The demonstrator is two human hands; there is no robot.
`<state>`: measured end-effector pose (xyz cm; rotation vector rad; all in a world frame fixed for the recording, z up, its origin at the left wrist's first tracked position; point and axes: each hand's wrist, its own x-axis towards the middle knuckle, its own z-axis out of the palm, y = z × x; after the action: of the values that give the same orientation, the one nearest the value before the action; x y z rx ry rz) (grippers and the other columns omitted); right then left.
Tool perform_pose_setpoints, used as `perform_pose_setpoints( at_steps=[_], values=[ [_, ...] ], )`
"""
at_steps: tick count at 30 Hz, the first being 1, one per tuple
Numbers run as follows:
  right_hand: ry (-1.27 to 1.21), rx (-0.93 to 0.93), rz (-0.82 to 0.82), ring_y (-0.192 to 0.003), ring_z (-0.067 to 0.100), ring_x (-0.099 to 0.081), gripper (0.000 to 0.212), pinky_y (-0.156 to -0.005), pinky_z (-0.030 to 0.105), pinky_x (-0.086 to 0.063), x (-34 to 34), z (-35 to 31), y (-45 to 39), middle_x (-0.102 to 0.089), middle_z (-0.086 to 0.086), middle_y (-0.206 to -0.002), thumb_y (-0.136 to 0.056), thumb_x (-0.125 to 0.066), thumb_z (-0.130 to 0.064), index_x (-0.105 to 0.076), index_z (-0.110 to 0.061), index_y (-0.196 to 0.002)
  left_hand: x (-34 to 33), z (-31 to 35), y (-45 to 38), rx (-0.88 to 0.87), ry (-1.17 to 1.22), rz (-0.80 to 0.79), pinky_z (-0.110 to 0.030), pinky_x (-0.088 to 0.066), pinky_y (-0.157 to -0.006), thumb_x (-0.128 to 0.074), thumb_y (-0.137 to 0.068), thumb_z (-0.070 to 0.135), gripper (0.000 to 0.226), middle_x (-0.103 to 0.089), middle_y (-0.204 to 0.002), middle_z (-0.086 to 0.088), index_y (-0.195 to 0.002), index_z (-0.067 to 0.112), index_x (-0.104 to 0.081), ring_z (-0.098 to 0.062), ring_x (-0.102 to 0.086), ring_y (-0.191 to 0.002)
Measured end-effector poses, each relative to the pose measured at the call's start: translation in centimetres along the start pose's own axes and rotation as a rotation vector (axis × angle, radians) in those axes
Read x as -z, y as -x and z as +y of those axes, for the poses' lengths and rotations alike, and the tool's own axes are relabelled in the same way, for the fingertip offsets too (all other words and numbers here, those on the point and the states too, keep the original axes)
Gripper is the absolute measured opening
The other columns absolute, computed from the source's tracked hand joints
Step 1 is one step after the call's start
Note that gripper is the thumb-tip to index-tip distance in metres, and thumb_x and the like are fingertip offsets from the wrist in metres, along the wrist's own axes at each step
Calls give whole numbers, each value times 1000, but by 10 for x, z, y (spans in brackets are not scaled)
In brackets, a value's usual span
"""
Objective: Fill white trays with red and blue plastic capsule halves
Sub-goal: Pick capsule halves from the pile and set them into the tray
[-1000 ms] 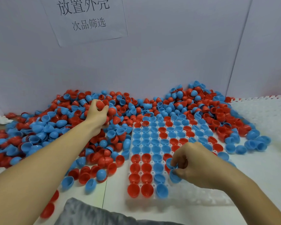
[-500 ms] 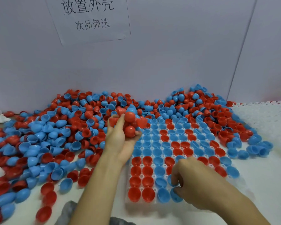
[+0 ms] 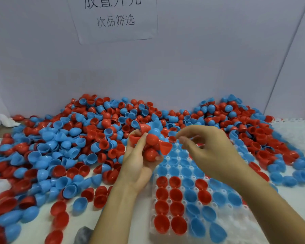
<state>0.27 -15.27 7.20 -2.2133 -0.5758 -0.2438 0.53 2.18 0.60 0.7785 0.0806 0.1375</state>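
Note:
My left hand (image 3: 138,166) is raised palm-up over the tray's far left corner and holds a handful of capsule halves (image 3: 151,143), mostly red with some blue. My right hand (image 3: 209,152) hovers just right of that handful, thumb and fingers bent toward it; whether they hold anything I cannot tell. Below both hands lies the white tray (image 3: 168,201), its pockets holding red and blue halves. A big loose pile of red and blue halves (image 3: 69,147) spreads over the table to the left and along the back.
A grey wall with a paper sign (image 3: 115,18) closes the back. More white trays (image 3: 299,132) lie at the right. Loose halves (image 3: 280,155) also ring the tray's right side. A grey cloth (image 3: 83,235) pokes in at the bottom edge.
My left hand scooped halves from the pile and brought them over the tray. My right hand lifted off the tray's near pockets and rose toward the handful.

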Motion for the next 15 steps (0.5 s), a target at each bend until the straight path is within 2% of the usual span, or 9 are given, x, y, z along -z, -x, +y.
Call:
perform_pose_setpoints(
  at_steps=[2, 4, 8, 11, 13, 15],
  values=[
    [-25, -3, -54, -80, 0, -67, 10, -76, 14, -54, -12, -5, -18, -71, -15, -87, -93, -68, -20, -75, -28, -93, 1, 1, 0, -21, -30, -24, -23, -45, -45, -61, -90, 23, 7, -65, -88, -9, -95, 26, -59, -18, -63, -71],
    [5, -32, -165, -77, 1, -69, 8, -75, 18, -57, -22, -7, -30, -73, -11, -85, -89, -73, -20, -75, -28, -92, 2, 3, 0, -49, -22, -11, -25, -49, -45, -59, -94, 20, 5, -65, -83, -8, -95, 25, -59, -18, -65, -68],
    [0, -57, -239, -67, 0, -69, 14, -63, 15, -56, -43, -10, -40, -74, -8, -76, -84, -78, -12, -73, -24, -88, 8, 4, -7, -128, 15, 161, -29, -54, -50, -55, -101, 18, 13, -69, -78, -2, -95, 27, -62, -15, -68, -67],
    [-18, -67, -249, -66, 2, -67, 21, -60, 12, -53, -58, -12, -44, -71, -8, -74, -83, -78, -9, -70, -26, -93, 13, 6, -13, -176, 78, 300, -23, -49, -45, -55, -102, 18, 15, -63, -65, 4, -90, 26, -58, -8, -60, -50],
    [-25, -53, -268, -65, 3, -67, 21, -65, 17, -56, -67, -14, -45, -70, -8, -73, -84, -77, -8, -71, -26, -94, 17, 8, -15, -184, 132, 358, -21, -45, -38, -54, -103, 18, 17, -59, -57, 6, -87, 25, -55, -7, -55, -41],
    [-23, -23, -286, -69, 4, -68, 15, -73, 25, -58, -75, -16, -46, -72, -8, -75, -85, -76, -9, -74, -23, -89, 19, 11, -14, -172, 181, 389, -23, -45, -36, -54, -102, 18, 16, -60, -53, 5, -87, 23, -58, -9, -58, -40]
  ],
)
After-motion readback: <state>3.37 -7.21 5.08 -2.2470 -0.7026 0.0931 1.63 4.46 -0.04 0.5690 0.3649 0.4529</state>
